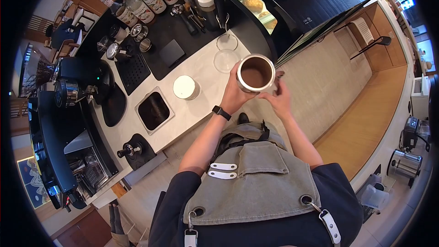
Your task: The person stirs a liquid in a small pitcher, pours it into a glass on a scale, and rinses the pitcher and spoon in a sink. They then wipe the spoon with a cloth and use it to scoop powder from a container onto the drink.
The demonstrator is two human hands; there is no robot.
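Note:
A round metal-rimmed container (256, 73) with brown contents is held up in front of the counter's edge. My left hand (234, 92) is wrapped round its left side, with a black watch on the wrist. Beside its lower right stands my right hand (279, 98), fingers apart, the thumb near the container's rim; whether it touches is unclear. On the counter to the left is a white-topped cup (184, 87). Two clear round lids or cups (226, 60) lie just behind the container.
Syrup bottles (145, 4) line the back left. Nearer are a square metal bin (154, 110) set in the counter, a tamper (129, 150) and a coffee grinder (68, 87). A glass pastry case (260, 9) stands behind; a wooden bench (366, 123) is at right.

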